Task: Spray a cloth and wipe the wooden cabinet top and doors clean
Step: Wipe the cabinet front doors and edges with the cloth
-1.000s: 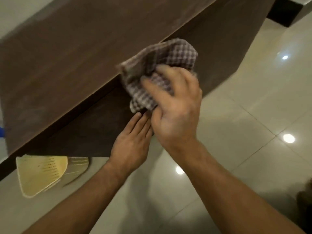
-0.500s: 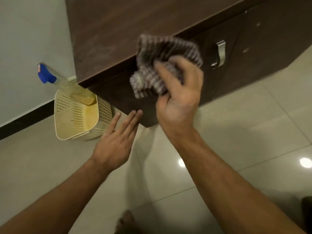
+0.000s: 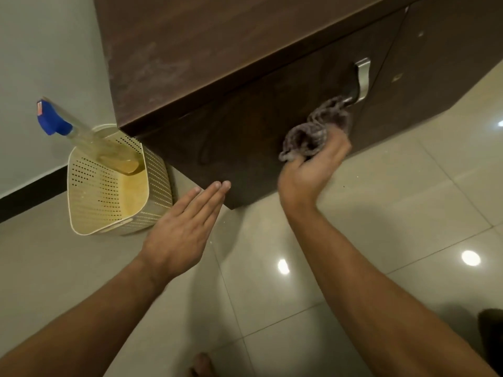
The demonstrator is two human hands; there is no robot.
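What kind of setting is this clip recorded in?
Most likely a room in a home: a dark wooden cabinet with a metal door handle stands on a glossy tiled floor, with a perforated plastic basket holding a spray bottle.

Bunched checked cloth (image 3: 315,131) against dark cabinet door (image 3: 245,131)

- Cream perforated basket (image 3: 109,191): on the floor, just beside the cabinet's corner.
- Glossy beige floor tiles (image 3: 394,202): ceiling-light reflections visible.
- Pale wall (image 3: 40,50): black skirting (image 3: 30,197) along its base.
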